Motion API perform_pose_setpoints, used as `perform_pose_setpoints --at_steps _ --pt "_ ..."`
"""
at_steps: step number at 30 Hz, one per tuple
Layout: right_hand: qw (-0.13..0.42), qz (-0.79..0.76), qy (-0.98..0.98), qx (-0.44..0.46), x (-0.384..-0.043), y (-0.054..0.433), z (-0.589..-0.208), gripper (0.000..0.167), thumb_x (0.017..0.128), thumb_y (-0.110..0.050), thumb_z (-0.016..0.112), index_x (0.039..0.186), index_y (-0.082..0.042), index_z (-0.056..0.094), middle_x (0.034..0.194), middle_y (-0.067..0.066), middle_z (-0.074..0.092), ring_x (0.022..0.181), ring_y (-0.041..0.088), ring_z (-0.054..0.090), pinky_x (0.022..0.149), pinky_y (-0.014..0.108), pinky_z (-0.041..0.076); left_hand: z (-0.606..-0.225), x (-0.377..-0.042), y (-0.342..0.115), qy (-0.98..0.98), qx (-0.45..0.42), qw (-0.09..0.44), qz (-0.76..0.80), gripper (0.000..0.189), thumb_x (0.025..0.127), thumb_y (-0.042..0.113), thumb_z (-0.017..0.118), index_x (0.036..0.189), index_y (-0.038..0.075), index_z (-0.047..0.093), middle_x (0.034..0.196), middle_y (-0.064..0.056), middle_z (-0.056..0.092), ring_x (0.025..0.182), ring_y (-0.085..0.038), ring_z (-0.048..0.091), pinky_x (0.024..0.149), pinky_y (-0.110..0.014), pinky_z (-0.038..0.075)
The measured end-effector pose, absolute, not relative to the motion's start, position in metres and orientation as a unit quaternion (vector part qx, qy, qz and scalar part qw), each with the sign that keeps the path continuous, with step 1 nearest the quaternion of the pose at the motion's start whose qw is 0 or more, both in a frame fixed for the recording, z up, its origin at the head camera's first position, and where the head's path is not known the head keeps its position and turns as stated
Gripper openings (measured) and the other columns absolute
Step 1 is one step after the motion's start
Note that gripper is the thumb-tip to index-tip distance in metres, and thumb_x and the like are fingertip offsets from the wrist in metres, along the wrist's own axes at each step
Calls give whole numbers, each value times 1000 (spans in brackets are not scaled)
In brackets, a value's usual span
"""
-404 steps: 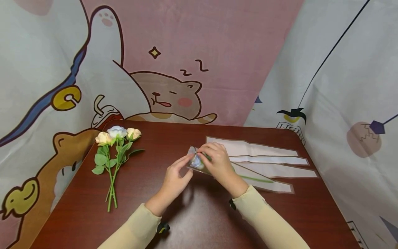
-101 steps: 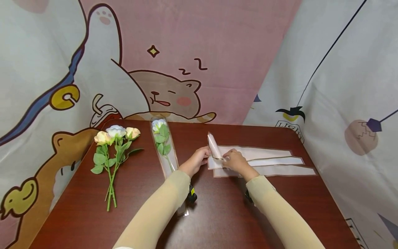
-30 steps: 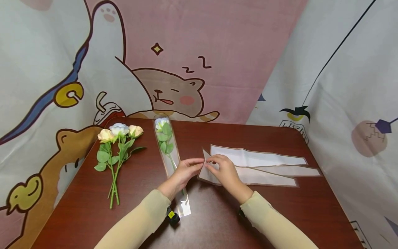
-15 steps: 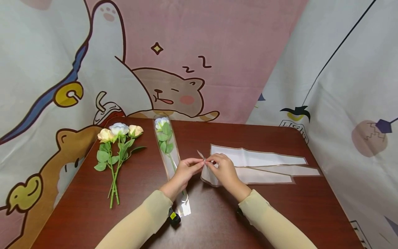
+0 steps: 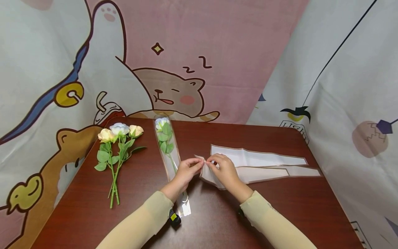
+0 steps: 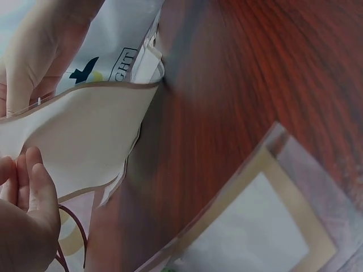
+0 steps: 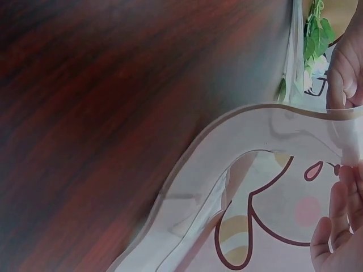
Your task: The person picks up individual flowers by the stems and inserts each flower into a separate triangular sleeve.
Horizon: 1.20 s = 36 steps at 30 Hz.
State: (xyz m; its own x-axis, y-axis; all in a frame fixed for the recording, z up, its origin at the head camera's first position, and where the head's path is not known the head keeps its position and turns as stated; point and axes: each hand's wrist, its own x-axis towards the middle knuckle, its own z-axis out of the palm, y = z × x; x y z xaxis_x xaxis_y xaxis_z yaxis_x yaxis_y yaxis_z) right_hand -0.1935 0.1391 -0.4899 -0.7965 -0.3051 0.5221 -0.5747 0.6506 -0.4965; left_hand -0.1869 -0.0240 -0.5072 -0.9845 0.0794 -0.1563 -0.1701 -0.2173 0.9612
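Note:
A white flower sleeve with a brown border and clear edge (image 5: 210, 174) hangs between both hands, its wide end lifted and bent. My left hand (image 5: 183, 172) pinches its mouth edge between thumb and fingers. Directly opposite, my right hand (image 5: 225, 170) pinches the same edge, fingertips close to the left ones. The left wrist view shows the sleeve's broad panel (image 6: 85, 133) bowed above the table. In the right wrist view its curved border (image 7: 238, 127) stands out. Left of the hands lies another sleeve (image 5: 170, 169) with a pale blue rose (image 5: 161, 123) inside, partly hidden by the left wrist.
Two more white sleeves lie flat on the right, the far one (image 5: 258, 158) and a partly covered one (image 5: 306, 172). Loose roses, one pale blue (image 5: 119, 129) and two cream (image 5: 106, 136), lie at the left of the brown table (image 5: 149, 221). Printed cloth (image 5: 217, 41) hangs behind.
The blue rose, earlier under the hands, now lies sleeved to the left. Over the last second the gripped sleeve's mouth has folded over and its narrow end has slid left.

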Motion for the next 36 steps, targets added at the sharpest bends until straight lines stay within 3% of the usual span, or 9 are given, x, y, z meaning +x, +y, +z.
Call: perform_pose_setpoints --at_steps 9,17,28,36 --pt "197 357 -881 239 -192 142 -489 8 85 -18 71 90 -12 70 87 -1 67 78 20 61 66 28 48 -507 -187 -25 615 -44 68 785 25 88 3 64 107 -13 62 83 4 68 75 -3 62 69 -20 55" --pt "184 362 -870 280 -192 147 -492 34 75 -27 79 103 -12 72 104 -2 67 97 16 60 84 33 50 -507 -187 -26 603 -48 73 793 25 88 2 63 107 -14 61 79 6 67 71 -4 62 67 -19 55" --pt "222 360 -861 282 -192 147 -493 16 77 -20 78 90 -13 73 93 -1 70 88 17 61 75 31 50 -507 -187 -27 610 -47 68 788 26 89 3 62 109 -14 61 81 5 67 72 -3 62 67 -19 55" --pt "158 480 -842 191 -194 153 -488 14 80 -12 76 92 -8 71 87 4 70 70 18 59 64 38 49 -507 -187 -32 594 -51 63 801 26 89 -2 59 110 -17 57 79 3 66 68 -5 63 67 -21 57"
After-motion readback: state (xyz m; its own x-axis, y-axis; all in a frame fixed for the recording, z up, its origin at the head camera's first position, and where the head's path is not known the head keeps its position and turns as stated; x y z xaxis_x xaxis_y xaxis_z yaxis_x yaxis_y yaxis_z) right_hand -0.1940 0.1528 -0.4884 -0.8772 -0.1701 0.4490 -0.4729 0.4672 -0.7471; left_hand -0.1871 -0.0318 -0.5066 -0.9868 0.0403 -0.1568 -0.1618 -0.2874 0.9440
